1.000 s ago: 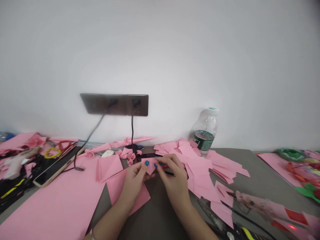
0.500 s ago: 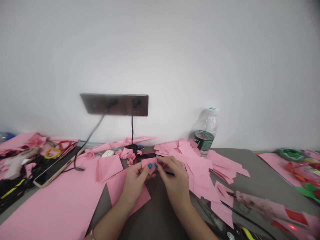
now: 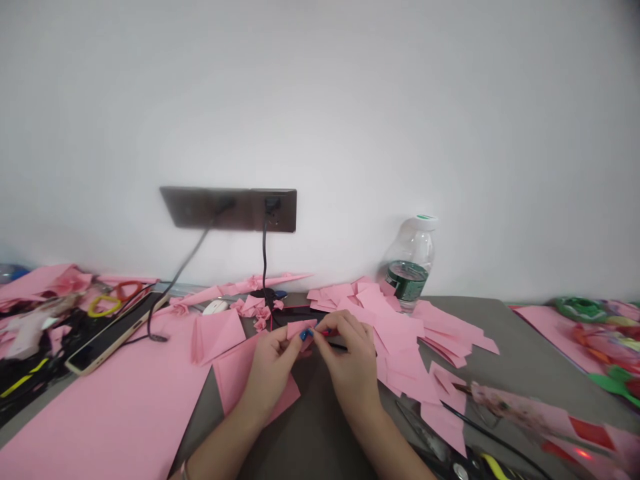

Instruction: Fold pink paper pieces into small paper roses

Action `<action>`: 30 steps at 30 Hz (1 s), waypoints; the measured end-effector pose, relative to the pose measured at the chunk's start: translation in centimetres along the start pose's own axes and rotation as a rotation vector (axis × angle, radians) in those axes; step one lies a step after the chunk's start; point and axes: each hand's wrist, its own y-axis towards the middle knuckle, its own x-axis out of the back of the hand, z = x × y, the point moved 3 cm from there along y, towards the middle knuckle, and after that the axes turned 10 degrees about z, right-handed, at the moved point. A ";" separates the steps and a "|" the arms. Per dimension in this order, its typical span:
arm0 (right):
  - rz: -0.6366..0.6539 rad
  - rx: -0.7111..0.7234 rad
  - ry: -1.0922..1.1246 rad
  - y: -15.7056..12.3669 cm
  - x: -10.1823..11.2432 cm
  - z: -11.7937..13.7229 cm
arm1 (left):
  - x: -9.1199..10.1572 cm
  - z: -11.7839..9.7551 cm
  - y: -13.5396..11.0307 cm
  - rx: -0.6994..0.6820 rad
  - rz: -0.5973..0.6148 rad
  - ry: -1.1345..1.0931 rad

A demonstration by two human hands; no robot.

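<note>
Left hand: the left hand (image 3: pixel 273 373) is closed on the small pink paper piece (image 3: pixel 300 330), which is being pinched between thumb and fingers, with blue-painted fingernails (image 3: pixel 304 335) showing.

Right hand: the right hand (image 3: pixel 350 360) is being curled against the same paper from its right side, closed in a grip. A thin black stick (image 3: pixel 339 346) with a red tip is being held under its fingers; its kind is too hidden to tell.

Task thing: the small pink paper piece is being held in the air between both hands, above the grey tabletop (image 3: pixel 310 440).

Materials near: matte pink paper is being laid flat under and left of the small pink paper piece as a large sheet (image 3: pixel 115 393) and a creased folded sheet (image 3: pixel 217 335). Loose angular squares (image 3: pixel 395 333) are being piled to its right.

Edges and room: bare grey tabletop is being left open just below the hands. Scissors (image 3: pixel 425 430) are lying lower right.

Far: crumpled paper flowers (image 3: pixel 254 308) are sitting beyond it, with a clear plastic water bottle (image 3: pixel 410 263) to the far right and a dark wall socket panel (image 3: pixel 227 209) above.

Change: the hands are being drawn closer together than in the earlier frame, and less of the paper is being shown.
</note>
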 end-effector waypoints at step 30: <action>-0.007 0.164 -0.120 0.1 0.1 0.5 | 0.4 0.0 -0.1 -0.037 -0.102 -0.047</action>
